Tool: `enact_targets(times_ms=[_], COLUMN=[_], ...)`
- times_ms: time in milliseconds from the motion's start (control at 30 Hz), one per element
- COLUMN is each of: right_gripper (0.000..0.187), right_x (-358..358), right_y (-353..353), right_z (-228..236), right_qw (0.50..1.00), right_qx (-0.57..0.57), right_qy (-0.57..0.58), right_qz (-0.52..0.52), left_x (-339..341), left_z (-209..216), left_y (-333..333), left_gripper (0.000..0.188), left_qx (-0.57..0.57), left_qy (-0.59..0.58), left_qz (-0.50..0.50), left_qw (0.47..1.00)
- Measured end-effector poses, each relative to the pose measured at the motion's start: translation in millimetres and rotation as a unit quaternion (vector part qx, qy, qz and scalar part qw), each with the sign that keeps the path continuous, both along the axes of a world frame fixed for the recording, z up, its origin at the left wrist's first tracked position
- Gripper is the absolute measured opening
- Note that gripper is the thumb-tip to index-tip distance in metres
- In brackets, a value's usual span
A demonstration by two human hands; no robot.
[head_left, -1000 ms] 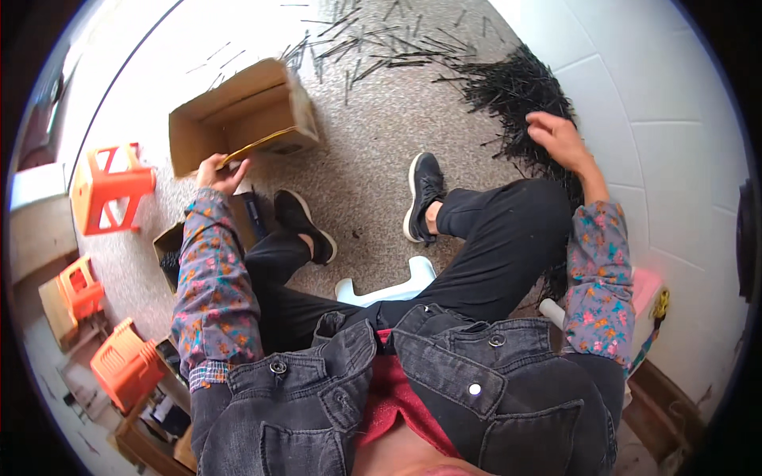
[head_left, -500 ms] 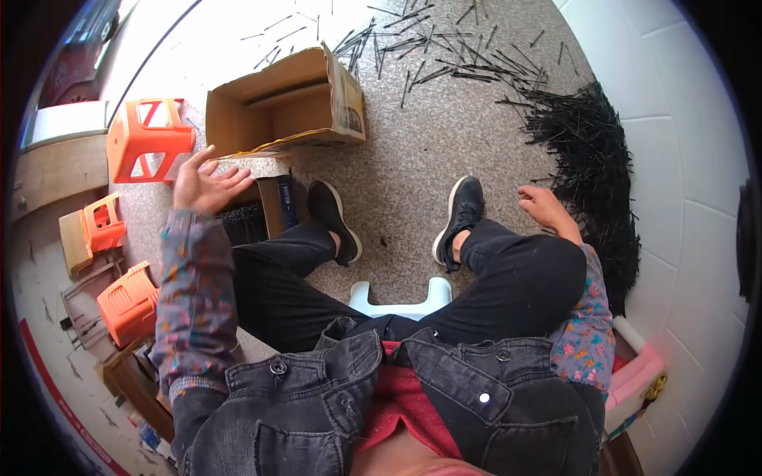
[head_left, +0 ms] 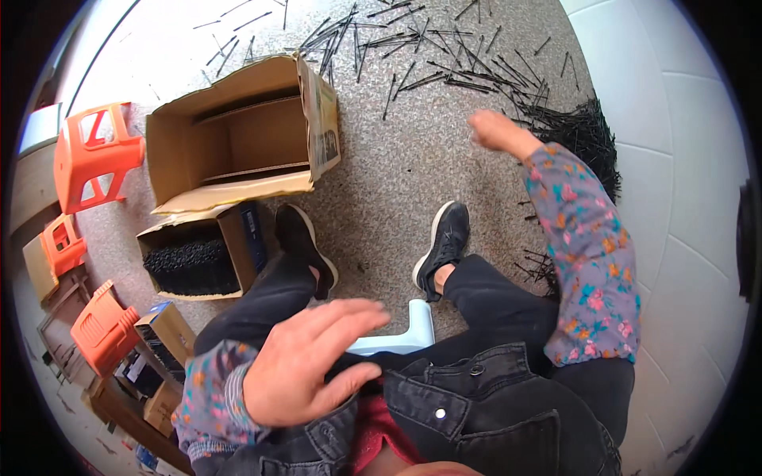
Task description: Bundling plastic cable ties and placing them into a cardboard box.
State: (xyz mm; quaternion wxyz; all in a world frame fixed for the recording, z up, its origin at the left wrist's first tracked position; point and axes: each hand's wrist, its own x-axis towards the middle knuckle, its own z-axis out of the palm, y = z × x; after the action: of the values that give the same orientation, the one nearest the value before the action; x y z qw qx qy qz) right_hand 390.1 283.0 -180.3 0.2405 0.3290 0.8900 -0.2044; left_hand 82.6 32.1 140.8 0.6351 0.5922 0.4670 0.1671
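Observation:
My left hand (head_left: 305,365) hovers over my lap with its fingers stretched out, open, and nothing in it. Farther off to the right, my right hand (head_left: 504,133) is held above the floor beside a large pile of thin black plastic sticks (head_left: 583,139). Its fingers point away and are smeared by motion, so their grip is not clear. Loose black sticks (head_left: 468,67) lie scattered across the far floor. A small cardboard box (head_left: 248,242) by my left foot is packed with black pieces, ends outward. Behind it a large cardboard box (head_left: 270,186) lies with its opening facing me.
Orange plastic stools (head_left: 99,155) stand along the left, with an orange chair-like piece (head_left: 103,329) nearer. Another box of black sticks (head_left: 171,329) is by my left knee. A pale blue stool (head_left: 419,325) is under me. A white tiled wall (head_left: 675,174) runs along the right.
My left hand has come back from beside the boxes to above my lap. My right hand has moved forward and left from the near side of the pile. The view has shifted.

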Motion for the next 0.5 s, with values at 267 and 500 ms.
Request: enact_targets(times_ms=[267, 500], right_gripper=[0.044, 0.027], right_x=[-35.2, 2.2], right_y=[83.7, 66.7], right_z=[-52.2, -114.0], right_qw=[0.949, 0.954], right_qx=[0.177, 0.199], right_qy=[0.0, 0.163], right_qz=[-0.259, -0.155], left_x=[-19.3, -22.5], left_z=[-7.3, -13.4], left_y=[7.6, 9.8], left_gripper=[0.04, 0.037], left_qx=[-0.025, -0.056], left_qy=[0.09, 0.041], left_qz=[0.068, 0.096], left_qw=[0.993, 0.993])
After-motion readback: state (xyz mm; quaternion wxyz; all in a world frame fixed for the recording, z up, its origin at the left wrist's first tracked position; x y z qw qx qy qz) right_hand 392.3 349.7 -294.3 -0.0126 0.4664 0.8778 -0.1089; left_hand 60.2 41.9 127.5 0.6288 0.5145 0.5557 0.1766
